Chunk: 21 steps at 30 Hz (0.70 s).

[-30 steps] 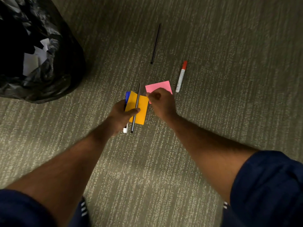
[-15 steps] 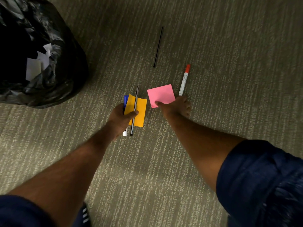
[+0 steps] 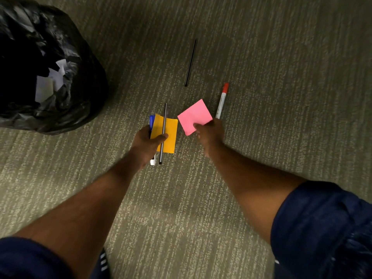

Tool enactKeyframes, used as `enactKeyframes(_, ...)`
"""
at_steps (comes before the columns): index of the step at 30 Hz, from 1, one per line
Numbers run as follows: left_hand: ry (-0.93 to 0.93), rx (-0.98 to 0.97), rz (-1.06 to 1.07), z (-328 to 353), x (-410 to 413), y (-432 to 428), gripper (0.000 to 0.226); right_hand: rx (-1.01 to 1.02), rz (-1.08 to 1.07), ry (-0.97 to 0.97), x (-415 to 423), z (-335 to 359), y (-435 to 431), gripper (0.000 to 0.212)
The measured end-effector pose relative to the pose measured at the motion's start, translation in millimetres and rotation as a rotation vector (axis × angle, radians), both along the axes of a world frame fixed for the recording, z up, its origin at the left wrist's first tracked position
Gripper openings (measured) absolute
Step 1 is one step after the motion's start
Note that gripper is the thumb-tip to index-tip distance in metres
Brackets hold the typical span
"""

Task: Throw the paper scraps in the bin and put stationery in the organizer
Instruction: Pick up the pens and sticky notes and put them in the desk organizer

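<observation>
Your left hand (image 3: 148, 143) grips an orange note (image 3: 171, 135), with a slim dark pen (image 3: 165, 117) laid along it and a blue-capped marker (image 3: 151, 120) behind it. Your right hand (image 3: 211, 133) pinches the near edge of a tilted pink note (image 3: 194, 115). A red-capped white marker (image 3: 221, 102) lies just beyond that hand, and a thin black stick (image 3: 190, 62) lies farther ahead. The black-lined bin (image 3: 80, 81), holding white paper scraps (image 3: 43, 88), sits well left of your left hand.

Indoor room with the look of an office. The floor (image 3: 291, 87) is low-pile grey-green commercial carpet with pale streaks. A bin (image 3: 86, 81) lined with black plastic holds white paper scraps (image 3: 43, 89). Stationery is about: a red-capped marker (image 3: 221, 102), a pink note (image 3: 194, 114), an orange note (image 3: 171, 135).
</observation>
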<state>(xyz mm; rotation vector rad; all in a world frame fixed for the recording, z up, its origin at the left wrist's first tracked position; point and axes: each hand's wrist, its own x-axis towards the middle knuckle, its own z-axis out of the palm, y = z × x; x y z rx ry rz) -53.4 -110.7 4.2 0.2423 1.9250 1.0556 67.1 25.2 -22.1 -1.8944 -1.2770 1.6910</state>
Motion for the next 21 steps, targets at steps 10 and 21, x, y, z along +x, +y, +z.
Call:
enactKeyframes(10,0.033,0.033,-0.012,57,26,8,0.018,-0.125,-0.043,0.229,41,75,-2,0.036)
enactKeyframes(21,-0.066,0.096,-0.003,184,64,20,0.028,-0.098,-0.014,0.236,79,201,-21,0.020)
